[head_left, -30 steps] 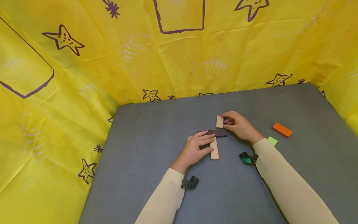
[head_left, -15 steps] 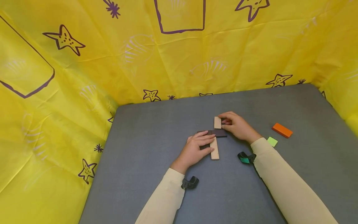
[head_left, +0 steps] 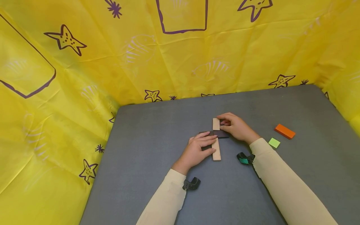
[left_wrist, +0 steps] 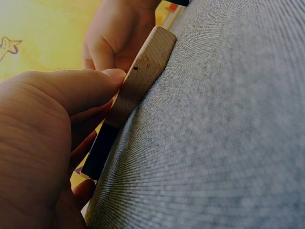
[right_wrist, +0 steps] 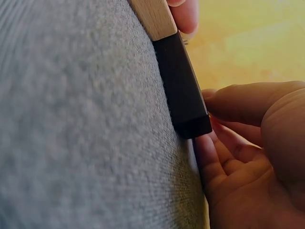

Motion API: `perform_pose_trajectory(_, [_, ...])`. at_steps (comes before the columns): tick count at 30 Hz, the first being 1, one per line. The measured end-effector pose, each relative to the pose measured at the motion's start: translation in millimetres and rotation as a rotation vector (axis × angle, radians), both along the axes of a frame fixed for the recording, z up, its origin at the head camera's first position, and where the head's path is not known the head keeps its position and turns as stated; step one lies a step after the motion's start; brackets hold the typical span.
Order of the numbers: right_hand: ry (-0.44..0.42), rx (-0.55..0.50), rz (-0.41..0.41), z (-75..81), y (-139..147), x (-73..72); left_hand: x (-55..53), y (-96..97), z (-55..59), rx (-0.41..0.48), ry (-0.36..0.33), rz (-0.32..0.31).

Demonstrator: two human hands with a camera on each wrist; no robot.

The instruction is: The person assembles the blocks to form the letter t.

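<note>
Bar [head_left: 222,134], dark, lies flat on woven grey cloth [head_left: 157,137]. At its far edge I see right hand [head_left: 237,127] pinching pale wood block [head_left: 216,124]; at near edge, left hand [head_left: 194,153], fingers apart, touches grained plank [head_left: 217,156]. Right of bar: green square [head_left: 274,143], orange brick [head_left: 285,131].

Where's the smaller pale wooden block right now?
In the head view, the smaller pale wooden block is right of centre, held by the right hand, just beyond the dark block.
</note>
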State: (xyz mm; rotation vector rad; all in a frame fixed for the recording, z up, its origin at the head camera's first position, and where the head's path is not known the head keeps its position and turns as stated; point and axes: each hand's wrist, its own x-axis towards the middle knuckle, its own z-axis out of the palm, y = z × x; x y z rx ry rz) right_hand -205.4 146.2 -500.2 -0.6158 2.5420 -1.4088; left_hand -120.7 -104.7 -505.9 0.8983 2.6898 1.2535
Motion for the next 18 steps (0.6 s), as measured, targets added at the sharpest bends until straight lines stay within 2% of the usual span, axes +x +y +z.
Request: perform_pose_trajectory(18, [-0.002, -0.016, 0.012, 0.3, -7.0, 0.0, -0.4, -0.8, -1.9, 0.020, 0.006, -0.004])
